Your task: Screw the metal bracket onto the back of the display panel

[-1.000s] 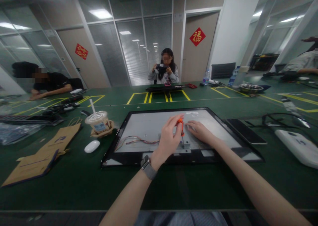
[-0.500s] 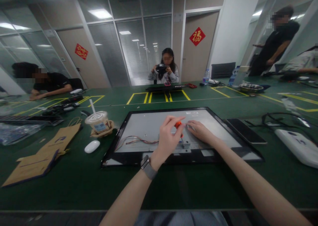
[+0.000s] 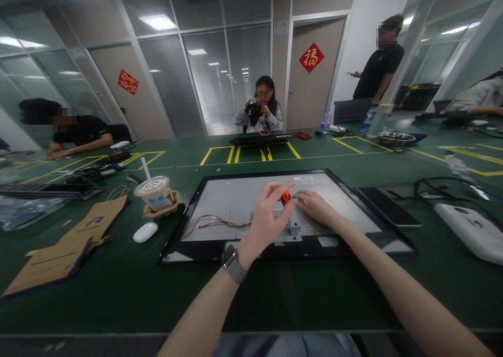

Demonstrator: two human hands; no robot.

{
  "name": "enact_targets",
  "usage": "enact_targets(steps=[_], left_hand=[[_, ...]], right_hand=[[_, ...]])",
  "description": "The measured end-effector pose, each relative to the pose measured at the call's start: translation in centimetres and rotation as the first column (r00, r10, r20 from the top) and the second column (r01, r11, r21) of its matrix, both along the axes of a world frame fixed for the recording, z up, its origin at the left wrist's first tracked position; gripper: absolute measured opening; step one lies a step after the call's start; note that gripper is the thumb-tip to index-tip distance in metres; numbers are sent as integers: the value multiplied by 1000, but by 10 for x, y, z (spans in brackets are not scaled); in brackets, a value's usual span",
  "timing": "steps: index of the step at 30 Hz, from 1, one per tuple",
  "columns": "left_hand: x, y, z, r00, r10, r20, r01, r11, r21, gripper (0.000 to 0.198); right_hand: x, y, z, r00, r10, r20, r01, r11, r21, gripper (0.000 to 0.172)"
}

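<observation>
A flat display panel (image 3: pixel 236 192) lies back-up on the green table, black frame around a grey metal back, with red and brown wires (image 3: pixel 214 223) along its near left. My left hand (image 3: pixel 267 218) pinches the orange handle of a small screwdriver (image 3: pixel 286 202), which stands upright with its tip on a small metal bracket (image 3: pixel 293 230). My right hand (image 3: pixel 316 208) rests on the panel right beside the screwdriver, fingers together near its handle. A watch sits on my left wrist.
A lidded drink cup with straw (image 3: pixel 154 192), a white mouse (image 3: pixel 145 232) and brown paper bags (image 3: pixel 63 242) lie left of the panel. A black phone (image 3: pixel 389 206), cables and a white device (image 3: pixel 471 230) lie right. Other people sit opposite and left; one stands at the back right.
My left fingers have shifted on the screwdriver handle, turning it in place. A person has walked leftward across the back right of the room.
</observation>
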State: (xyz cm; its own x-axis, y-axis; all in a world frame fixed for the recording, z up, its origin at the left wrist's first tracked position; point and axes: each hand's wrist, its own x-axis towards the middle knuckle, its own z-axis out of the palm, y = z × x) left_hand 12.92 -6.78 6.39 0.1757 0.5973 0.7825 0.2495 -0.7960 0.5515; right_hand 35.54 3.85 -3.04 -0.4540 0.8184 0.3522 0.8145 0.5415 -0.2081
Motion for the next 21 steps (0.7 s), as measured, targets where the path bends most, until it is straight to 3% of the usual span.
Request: enact_targets(steps=[3,9,15,21], left_hand=[[1,-2,0,996,-71,-49,70,997,-34,44],[3,0,-4,991,14,-133,-11,1000,21,37],[4,0,-3,994,-19,-112,22,1000,21,49],[2,1,-4,992,56,-116,-49,997,65,37]], right_hand=[[0,0,0,1000,-8,7,8,1000,1,36],[1,2,0,1000,9,1,-9,1000,-20,35],[1,2,0,1000,5,13,-5,1000,-2,35],[0,1,0,1000,-4,26,4,1000,-6,36]])
